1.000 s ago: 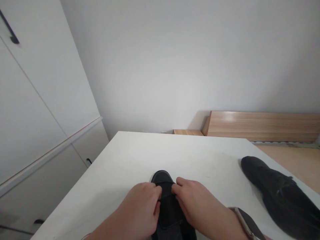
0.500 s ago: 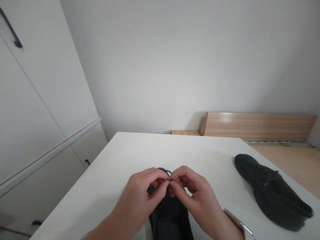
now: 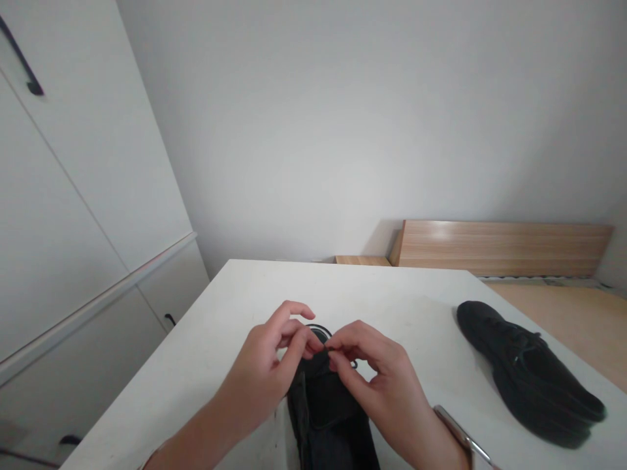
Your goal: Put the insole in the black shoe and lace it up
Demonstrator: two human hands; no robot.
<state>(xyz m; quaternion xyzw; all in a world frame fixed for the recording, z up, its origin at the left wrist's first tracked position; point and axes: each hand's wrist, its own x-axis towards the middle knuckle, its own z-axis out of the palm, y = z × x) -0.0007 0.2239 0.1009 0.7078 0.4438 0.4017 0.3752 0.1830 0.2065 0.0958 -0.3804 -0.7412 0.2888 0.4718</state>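
Black shoe (image 3: 337,431) under both hands, at the near side of the white tabletop (image 3: 294,287), toe toward the far edge. Directly below the pinch: its front, partly hidden by fingers. At the right hand (image 3: 392,378), thumb and forefinger pressed together, apparently on a dark lace (image 3: 356,366). At the left hand (image 3: 267,356), thumb and fingertips close by, forefinger raised; cannot tell whether grasping anything. Along the right edge of the tabletop, well apart, a second shoe (image 3: 526,378), black and laced, toe toward the far right corner. Both too dark to make out any lettering.
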